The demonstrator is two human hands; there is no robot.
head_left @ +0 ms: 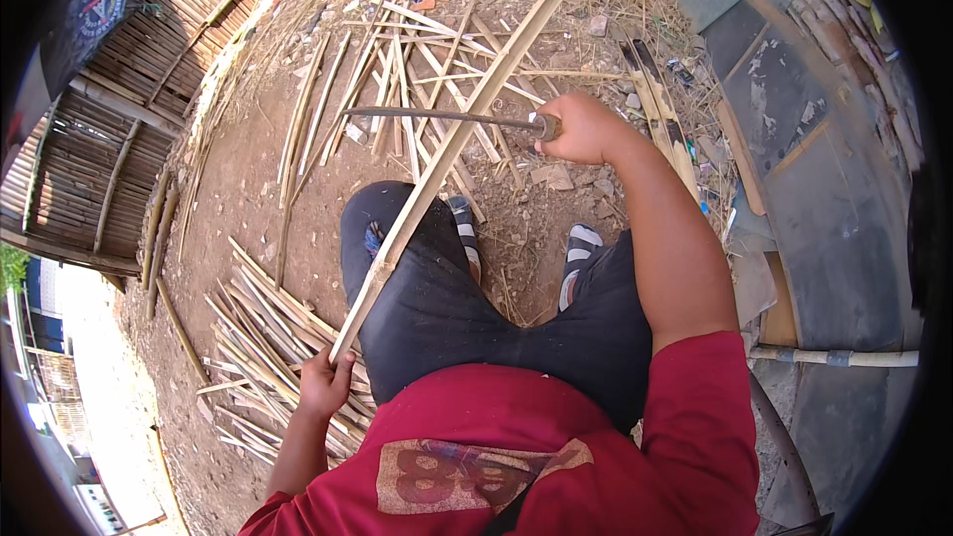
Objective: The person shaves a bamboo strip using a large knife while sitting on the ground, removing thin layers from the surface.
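Observation:
My left hand (pixel 325 382) is closed round the near end of a long split bamboo strip (pixel 429 184). The strip slants up and to the right, passing over my left thigh, its far end raised over the scattered pieces. In my right hand (pixel 584 129) is the handle of a long, dark-bladed machete (pixel 432 115). Its blade points left and crosses the bamboo strip at the upper part; whether it touches the strip I cannot tell. My right arm is bent, with the fist in front of my right knee.
Thin bamboo strips (pixel 397 79) lie scattered on the dirt ahead. A denser pile of strips (pixel 260 342) lies by my left side. A bamboo slat wall (pixel 119 174) stands at the left. Dark panels (pixel 824 189) and a pale pipe (pixel 844 358) are at the right.

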